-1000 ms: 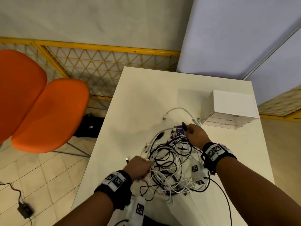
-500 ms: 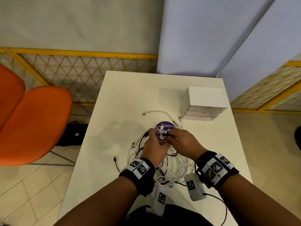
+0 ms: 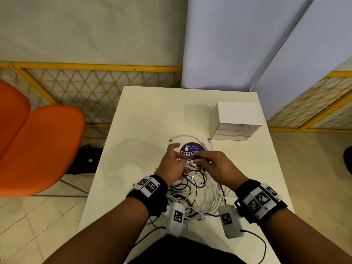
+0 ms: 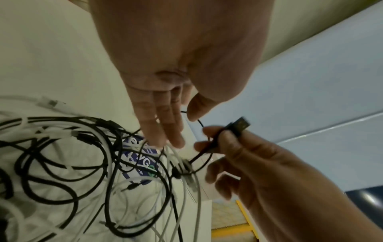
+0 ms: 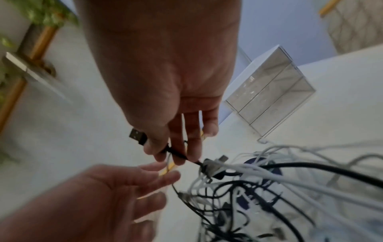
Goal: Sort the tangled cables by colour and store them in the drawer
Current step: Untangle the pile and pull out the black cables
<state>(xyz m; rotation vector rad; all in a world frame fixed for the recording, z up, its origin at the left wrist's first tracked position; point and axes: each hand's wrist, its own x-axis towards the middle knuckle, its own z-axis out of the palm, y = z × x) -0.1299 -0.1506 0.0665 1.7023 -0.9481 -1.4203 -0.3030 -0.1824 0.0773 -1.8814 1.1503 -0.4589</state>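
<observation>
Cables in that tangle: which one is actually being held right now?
The black cable with the flat USB plug: the right hand pinches it just behind the plug. The others lie loose on the table.

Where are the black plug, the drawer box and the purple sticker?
black plug (image 5: 138, 136), right wrist view, on its metal end.
drawer box (image 3: 238, 113), head view, on its white top.
purple sticker (image 3: 192, 147), head view, on its upper part.

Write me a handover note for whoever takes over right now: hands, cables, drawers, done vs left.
Right hand: pinches a black USB cable just behind its plug, lifted off the pile.
Left hand: open, fingers straight, beside that grip, holding nothing.
Tangle of black and white cables: on the table, over a purple disc.
Drawer unit: far right, all drawers closed.
Done: nothing sorted. Left: untangle, sort, store.
</observation>
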